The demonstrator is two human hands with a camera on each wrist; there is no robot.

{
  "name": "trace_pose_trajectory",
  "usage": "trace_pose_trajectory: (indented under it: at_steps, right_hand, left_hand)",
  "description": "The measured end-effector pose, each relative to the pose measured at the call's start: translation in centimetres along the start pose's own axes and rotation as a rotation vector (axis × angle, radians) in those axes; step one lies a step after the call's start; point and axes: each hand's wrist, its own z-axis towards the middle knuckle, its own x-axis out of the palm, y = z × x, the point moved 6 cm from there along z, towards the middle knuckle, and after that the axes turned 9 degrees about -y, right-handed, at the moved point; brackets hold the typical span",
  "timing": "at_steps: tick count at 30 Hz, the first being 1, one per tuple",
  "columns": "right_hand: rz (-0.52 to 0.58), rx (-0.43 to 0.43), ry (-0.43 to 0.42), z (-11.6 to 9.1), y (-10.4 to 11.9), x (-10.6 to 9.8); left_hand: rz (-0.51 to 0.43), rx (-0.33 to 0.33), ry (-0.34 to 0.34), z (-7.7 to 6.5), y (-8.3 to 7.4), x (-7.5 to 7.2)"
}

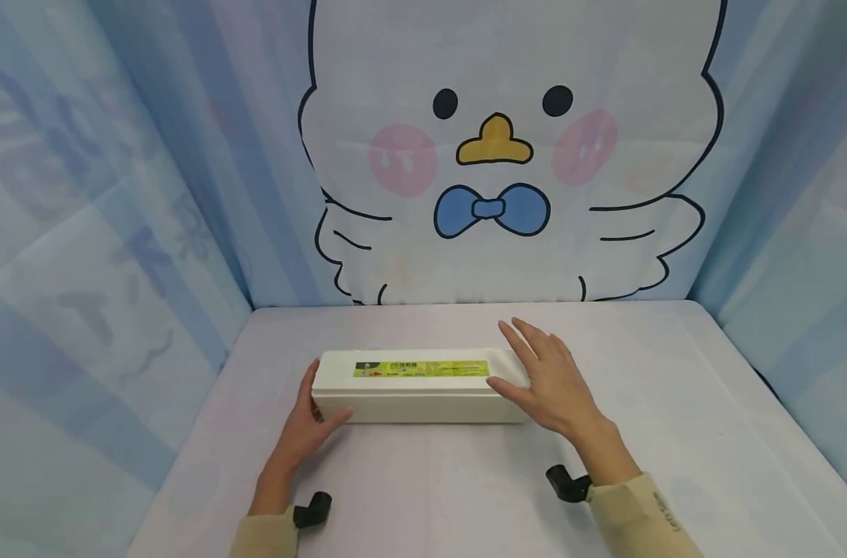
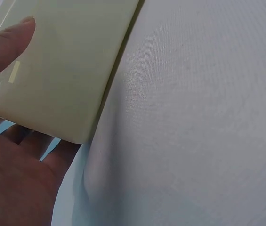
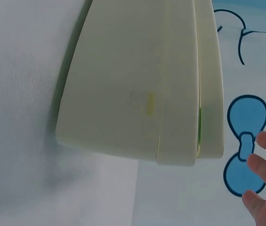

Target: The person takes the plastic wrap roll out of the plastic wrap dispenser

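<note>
A long cream plastic box [image 1: 423, 407] with a raised lid and a yellow-green printed label [image 1: 421, 369] lies crosswise on the table. My left hand [image 1: 308, 426] holds its left end, thumb on the front wall and fingers reaching round the end. In the left wrist view, the thumb [image 2: 11, 43] lies over the cream wall, while the other fingers go partly out of sight behind the end. My right hand [image 1: 552, 380] hovers over the right end with its fingers spread. The right wrist view shows those fingertips [image 3: 256, 165] apart from the box [image 3: 118, 94].
A pale cloth covers the table [image 1: 423, 488]. Behind it hangs a curtain [image 1: 270, 155] printed with a cartoon face and blue bow, and more curtain encloses both sides. Black camera mounts [image 1: 313, 510] sit at both sleeve cuffs.
</note>
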Motion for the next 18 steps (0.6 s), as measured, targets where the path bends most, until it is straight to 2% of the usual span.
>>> trace_pose_trajectory:
  at_steps: [6,10,18]
  right_hand:
    - [-0.008,-0.031,0.045,0.4,0.8,0.8]
    - [-0.024,-0.039,0.107,0.6,1.3,1.6]
    - [-0.031,-0.058,0.199,1.0,2.0,3.4]
  left_hand:
    - [-0.025,-0.009,-0.001,0.1,0.3,0.1]
    - [-0.023,-0.023,-0.012,0.2,0.5,0.1]
    - [-0.009,-0.019,-0.029,0.1,0.1,0.1]
